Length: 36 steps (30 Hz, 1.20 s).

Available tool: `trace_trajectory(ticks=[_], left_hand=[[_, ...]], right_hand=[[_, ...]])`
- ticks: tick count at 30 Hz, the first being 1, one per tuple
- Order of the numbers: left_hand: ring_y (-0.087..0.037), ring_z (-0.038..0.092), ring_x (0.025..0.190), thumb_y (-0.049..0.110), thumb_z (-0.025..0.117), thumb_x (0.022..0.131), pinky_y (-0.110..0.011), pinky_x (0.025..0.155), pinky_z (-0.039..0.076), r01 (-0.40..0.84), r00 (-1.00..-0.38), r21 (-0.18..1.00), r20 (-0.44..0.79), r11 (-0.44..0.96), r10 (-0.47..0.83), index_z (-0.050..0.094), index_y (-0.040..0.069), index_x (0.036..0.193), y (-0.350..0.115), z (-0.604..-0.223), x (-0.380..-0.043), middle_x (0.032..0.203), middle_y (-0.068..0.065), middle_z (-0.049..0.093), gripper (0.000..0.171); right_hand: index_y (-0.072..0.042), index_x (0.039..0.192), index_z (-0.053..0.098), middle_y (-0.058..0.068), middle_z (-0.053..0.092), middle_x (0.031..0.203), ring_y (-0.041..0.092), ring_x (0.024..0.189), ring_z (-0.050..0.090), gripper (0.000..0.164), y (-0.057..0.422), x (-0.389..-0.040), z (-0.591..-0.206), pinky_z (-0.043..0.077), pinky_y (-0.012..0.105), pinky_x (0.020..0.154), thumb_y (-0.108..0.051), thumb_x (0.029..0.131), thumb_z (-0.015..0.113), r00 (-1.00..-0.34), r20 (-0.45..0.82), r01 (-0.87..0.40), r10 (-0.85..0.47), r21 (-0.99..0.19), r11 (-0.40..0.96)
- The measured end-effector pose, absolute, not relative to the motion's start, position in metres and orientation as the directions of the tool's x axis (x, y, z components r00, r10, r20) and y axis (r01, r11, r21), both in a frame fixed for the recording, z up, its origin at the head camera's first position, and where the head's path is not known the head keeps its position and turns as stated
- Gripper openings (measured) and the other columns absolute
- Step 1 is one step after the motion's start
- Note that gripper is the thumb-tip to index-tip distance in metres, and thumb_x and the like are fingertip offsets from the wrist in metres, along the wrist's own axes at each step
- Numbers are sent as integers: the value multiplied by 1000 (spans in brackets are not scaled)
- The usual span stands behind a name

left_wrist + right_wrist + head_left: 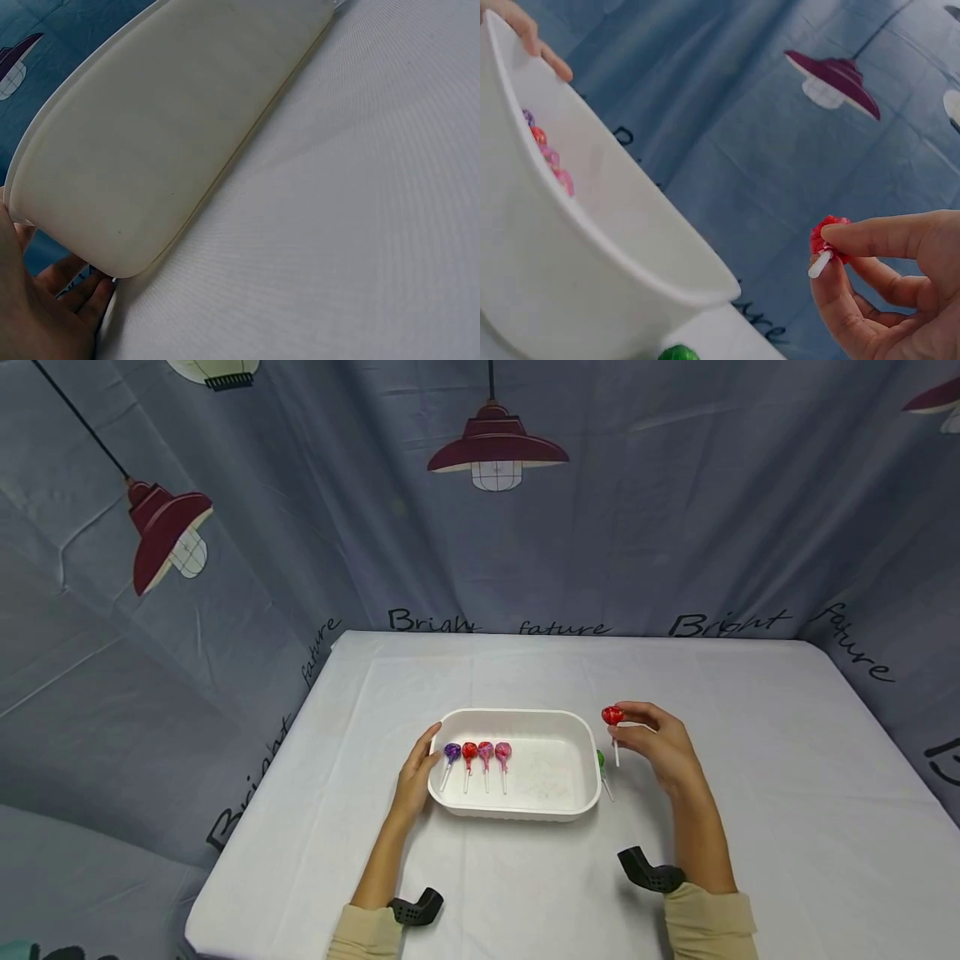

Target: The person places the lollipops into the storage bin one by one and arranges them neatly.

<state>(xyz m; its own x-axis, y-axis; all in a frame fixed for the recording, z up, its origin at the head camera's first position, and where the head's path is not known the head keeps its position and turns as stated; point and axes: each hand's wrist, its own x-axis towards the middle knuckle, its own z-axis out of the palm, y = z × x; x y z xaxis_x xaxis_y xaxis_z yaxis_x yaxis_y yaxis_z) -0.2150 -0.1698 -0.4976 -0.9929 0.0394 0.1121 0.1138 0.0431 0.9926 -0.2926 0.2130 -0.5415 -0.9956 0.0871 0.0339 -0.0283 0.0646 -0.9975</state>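
Observation:
A white rectangular tray [551,768] sits on the table. In a row along its left side lie several lollipops: a purple one [452,751], a red one [469,751] and two pink ones [503,750], sticks toward the person. My left hand [411,785] holds the tray's left end, a fingertip at the rim; the left wrist view shows its fingers against the outer wall. Past the tray's right end, my right hand [660,747] pinches a red lollipop [829,234] between thumb and fingers, stick pointing down. Beneath it, a green lollipop [602,762] lies beside the tray, partly hidden by the rim.
A white cloth covers the table [315,827]. Behind and to the sides hangs a grey-blue curtain [652,527] printed with lamps and lettering. Each wrist wears a black device [651,870]. At the lower left corner there is a teal item [17,950], cut off by the frame.

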Motion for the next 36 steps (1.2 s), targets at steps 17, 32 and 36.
trace_trajectory(ticks=[17,32,36], left_hand=[[-28,14,138,7,41,97,-35,113,12,105,-994,992,102,72,48,36,10,142,-171,-498,-214,150,-15,21,45],[-26,16,137,6,42,97,-34,113,14,105,-994,993,103,58,43,37,9,141,-171,-499,-216,150,-15,22,45],[-26,16,137,5,42,97,-32,113,14,112,-993,992,110,52,39,38,9,141,-171,-499,-217,149,-15,23,45]], right_hand=[[2,116,53,17,53,105,32,81,63,43,132,-256,-442,57,32,69,-6,78,71,-995,27,-30,-95,-999,34],[4,116,50,21,52,107,30,80,63,41,86,-265,-450,56,38,74,5,78,67,-979,-182,168,-95,-976,137],[4,114,52,22,54,105,26,76,64,40,77,-266,-458,57,34,69,6,77,68,-976,-199,182,-87,-967,177]])
